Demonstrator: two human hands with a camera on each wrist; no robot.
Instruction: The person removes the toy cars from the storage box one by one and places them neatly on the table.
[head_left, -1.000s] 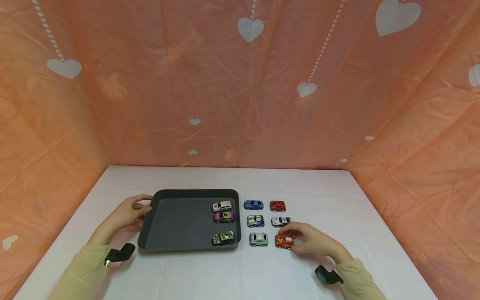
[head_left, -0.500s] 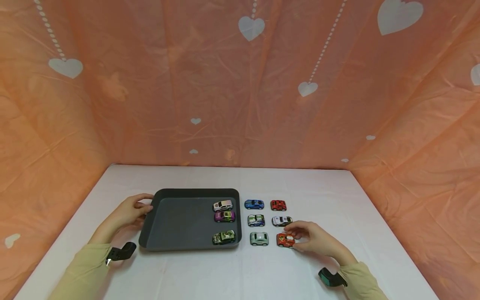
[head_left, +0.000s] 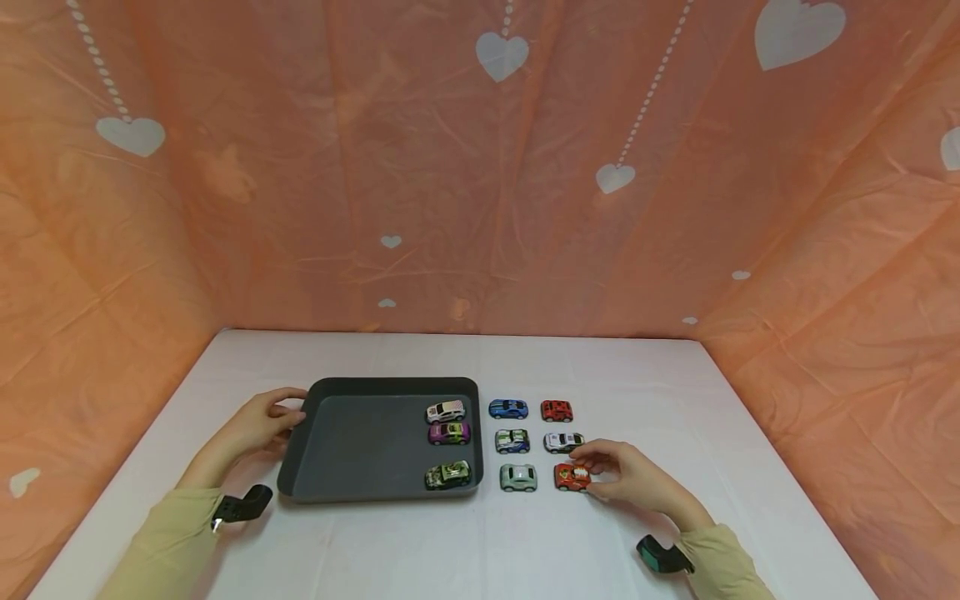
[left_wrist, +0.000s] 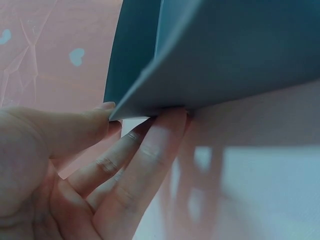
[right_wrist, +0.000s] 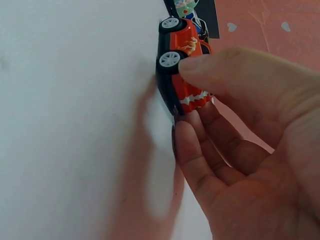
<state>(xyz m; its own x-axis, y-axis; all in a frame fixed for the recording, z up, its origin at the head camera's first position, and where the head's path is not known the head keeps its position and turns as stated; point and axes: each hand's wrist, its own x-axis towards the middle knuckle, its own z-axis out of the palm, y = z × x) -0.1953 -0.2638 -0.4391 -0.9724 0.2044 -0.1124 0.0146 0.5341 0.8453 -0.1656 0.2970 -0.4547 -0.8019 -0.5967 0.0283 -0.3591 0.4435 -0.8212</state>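
Note:
In the head view my left hand grips the left rim of a dark grey tray; the left wrist view has the thumb above the rim and fingers beneath it. My right hand holds an orange-red toy car on the white table. In the right wrist view the thumb presses the side of that car, and the fingers lie at its rear end and partly behind it. Inside the tray, along its right side, stand a white toy car, a purple one and a camouflage one.
Between tray and right hand stand a blue car, a white-and-green patterned car and a pale green car. A red car and a white car are behind the held one. Orange cloth walls the table.
The orange-red car and my right hand have shifted slightly right and away from me, mostly in the first half second. My left hand stays on the tray rim.

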